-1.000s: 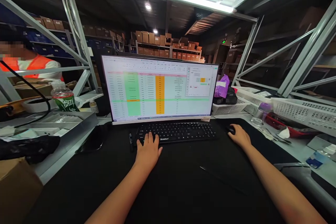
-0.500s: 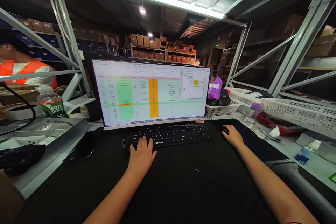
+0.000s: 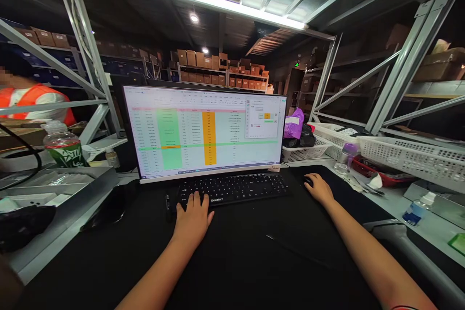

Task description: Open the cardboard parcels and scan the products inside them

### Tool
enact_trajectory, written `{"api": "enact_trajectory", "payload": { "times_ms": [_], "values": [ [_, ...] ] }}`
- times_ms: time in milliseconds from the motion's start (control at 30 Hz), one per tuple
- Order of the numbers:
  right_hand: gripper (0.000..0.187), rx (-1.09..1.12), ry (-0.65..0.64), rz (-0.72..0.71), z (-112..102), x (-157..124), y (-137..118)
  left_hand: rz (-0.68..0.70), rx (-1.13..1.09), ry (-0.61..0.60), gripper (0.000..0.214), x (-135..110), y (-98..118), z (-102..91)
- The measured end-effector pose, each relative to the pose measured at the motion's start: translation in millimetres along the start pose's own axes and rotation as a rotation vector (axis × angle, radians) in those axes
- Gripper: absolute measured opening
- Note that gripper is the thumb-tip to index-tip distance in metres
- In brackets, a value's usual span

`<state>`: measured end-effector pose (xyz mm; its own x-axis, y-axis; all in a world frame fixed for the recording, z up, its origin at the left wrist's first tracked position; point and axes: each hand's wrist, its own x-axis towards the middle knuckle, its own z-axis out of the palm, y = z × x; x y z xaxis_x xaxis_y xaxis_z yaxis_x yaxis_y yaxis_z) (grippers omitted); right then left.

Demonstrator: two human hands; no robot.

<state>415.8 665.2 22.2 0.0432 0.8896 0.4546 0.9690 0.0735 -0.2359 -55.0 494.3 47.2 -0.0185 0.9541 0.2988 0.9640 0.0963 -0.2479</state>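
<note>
My left hand (image 3: 192, 218) rests palm down at the front left of a black keyboard (image 3: 240, 188), fingers spread, their tips on the lower left keys. To the right of the keyboard, my right hand (image 3: 319, 189) lies over a dark computer mouse (image 3: 308, 180), mostly hidden under the fingers. Behind the keyboard stands a wide monitor (image 3: 196, 131). Its screen shows a spreadsheet with green and orange columns, and a smaller window covers the upper right. The print is too small to read.
A black desk mat (image 3: 232, 256) covers the desk. At left are a plastic bottle (image 3: 65, 147) and a grey tray (image 3: 80, 186). White baskets (image 3: 407, 155), a spray bottle (image 3: 417, 209) and a grey handheld device (image 3: 395, 232) lie right. Someone in an orange vest (image 3: 39, 99) is behind the rack.
The whole view has shifted slightly, with things sitting a little further left. Both hands keep their places on the keyboard and the mouse.
</note>
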Motion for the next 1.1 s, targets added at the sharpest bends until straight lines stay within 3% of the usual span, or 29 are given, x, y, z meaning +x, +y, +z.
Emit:
{"api": "enact_trajectory", "payload": {
  "times_ms": [433,1100],
  "values": [
    [0.036,-0.003,-0.009,0.001,-8.9,-2.7,-7.1,-0.005,-0.018,-0.009,0.054,-0.4,1.1,-2.9],
    [0.036,-0.011,0.006,-0.011,-5.1,-3.9,-6.0,-0.002,0.01,-0.02,0.053,-0.2,0.5,-2.1]
  ]
}}
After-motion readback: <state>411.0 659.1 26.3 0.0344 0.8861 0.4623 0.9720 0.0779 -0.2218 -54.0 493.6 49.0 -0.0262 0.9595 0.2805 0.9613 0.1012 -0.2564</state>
